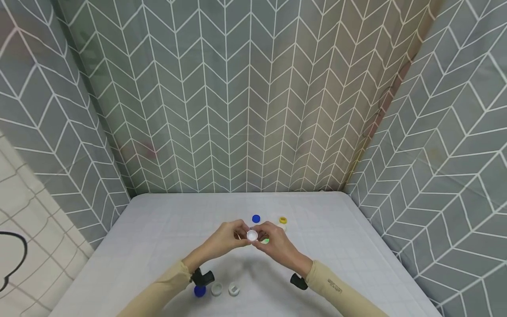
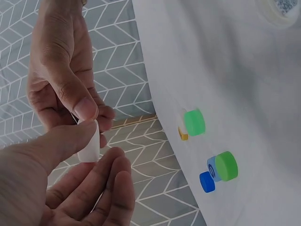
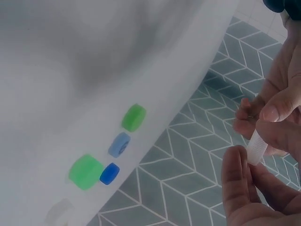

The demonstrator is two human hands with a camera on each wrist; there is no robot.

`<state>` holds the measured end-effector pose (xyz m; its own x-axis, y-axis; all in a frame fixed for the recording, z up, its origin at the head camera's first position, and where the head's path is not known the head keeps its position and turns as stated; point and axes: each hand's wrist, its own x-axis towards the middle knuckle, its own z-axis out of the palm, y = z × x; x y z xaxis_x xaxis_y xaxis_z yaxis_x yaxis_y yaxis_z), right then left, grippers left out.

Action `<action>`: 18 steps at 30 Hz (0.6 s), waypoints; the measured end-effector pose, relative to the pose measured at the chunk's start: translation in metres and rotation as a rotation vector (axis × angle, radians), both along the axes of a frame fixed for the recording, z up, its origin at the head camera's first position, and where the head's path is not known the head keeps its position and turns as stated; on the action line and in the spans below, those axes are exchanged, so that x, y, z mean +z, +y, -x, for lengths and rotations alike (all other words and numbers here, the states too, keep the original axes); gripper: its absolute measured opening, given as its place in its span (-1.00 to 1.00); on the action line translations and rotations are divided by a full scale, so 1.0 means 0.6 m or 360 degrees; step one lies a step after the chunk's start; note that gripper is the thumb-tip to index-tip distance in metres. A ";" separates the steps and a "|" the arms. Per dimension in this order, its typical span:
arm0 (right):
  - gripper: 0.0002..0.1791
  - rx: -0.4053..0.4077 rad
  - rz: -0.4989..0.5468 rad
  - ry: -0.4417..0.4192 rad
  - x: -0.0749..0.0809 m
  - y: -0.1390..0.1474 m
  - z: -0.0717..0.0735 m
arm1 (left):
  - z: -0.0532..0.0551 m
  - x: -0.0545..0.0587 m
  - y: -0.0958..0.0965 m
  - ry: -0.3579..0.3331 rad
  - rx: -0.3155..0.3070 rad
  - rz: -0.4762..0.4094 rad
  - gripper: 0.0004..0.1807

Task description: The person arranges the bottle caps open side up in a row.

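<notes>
The white cap is raised above the table, between the two hands. The left hand pinches it on its left side, thumb against the wall and the other fingers bent loosely below and behind; the right hand pinches it from the right in the same way, so both sets of fingertips are narrowed to the width of the white cap. Exactly which fingers press behind it cannot be told, as they hide one another. Its hollow side faces the wearer's head. It looks like thin moulded plastic: very light, stiff rather than soft, and unlikely to break under finger pressure. The side wall seems finely ribbed in the right wrist view, which should give the skin some bite, while a smooth face would probably slip more. The best hold is likely on the wall, at two opposite points, with thumb and fingertip; a hard or uneven squeeze on so small a piece might tip it or pop it out. Beyond the white cap on the table lies a blue cap, and beyond it to the right a yellow cap. A green cap shows just to its right, partly hidden by the hand. Nearer the wearer and to its left sit two pale caps.
</notes>
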<state>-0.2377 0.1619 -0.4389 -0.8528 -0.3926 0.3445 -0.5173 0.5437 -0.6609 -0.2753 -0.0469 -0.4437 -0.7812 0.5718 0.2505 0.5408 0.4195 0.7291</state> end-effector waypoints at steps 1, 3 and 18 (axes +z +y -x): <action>-0.65 0.0002 -0.0009 -0.0011 0.000 0.000 -0.002 | -0.003 0.001 -0.001 0.0017 -0.0001 0.0021 -0.76; -0.64 0.0012 -0.0034 -0.0018 0.000 -0.001 -0.005 | -0.007 0.002 -0.002 0.0052 -0.0004 0.0069 -0.76; -0.69 0.0099 -0.0214 -0.0073 -0.006 0.004 -0.020 | -0.032 -0.002 -0.002 0.0097 -0.0017 0.0359 -0.75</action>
<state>-0.2258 0.1641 -0.4426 -0.8390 -0.4852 0.2463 -0.5236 0.5966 -0.6082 -0.2560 -0.0483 -0.4452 -0.7622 0.6268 0.1621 0.5863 0.5621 0.5833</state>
